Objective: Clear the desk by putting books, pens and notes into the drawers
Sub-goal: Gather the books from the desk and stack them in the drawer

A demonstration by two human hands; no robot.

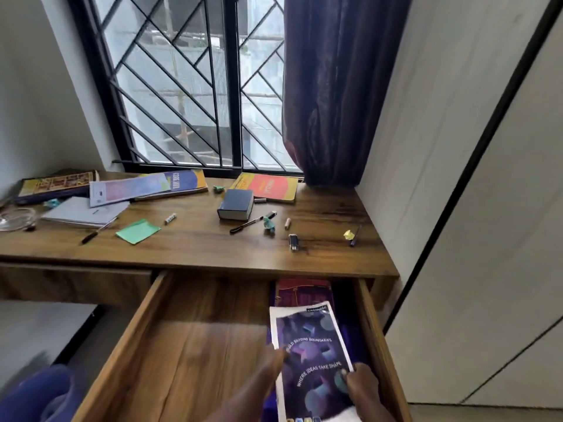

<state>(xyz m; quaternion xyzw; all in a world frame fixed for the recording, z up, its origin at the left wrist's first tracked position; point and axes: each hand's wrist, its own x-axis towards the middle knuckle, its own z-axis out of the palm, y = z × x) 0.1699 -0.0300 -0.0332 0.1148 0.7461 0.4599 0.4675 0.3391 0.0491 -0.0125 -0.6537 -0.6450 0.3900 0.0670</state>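
In the drawer (198, 345) — left hand (268, 371) touches, right hand (362, 383) grips a notebook (313, 357).

Two drawers are counted: one open (134, 330), one closed (76, 284). Six books (58, 185) (128, 190) (182, 182) (85, 211) (268, 187) (236, 204) are counted on the desk (195, 248). Two more are counted in the open drawer: a notebook (310, 360) upon a purple book (304, 292). Three pens (94, 234) (246, 224) (355, 236), one marker (271, 214) and one green note (138, 230) are counted. Four crumpled papers are counted: three teal (51, 203) (218, 189) (269, 224), one yellow (348, 234). Three small stubs (170, 218) (260, 200) (287, 223) cannot be identified. One glass dish (16, 219) is counted at the left edge.
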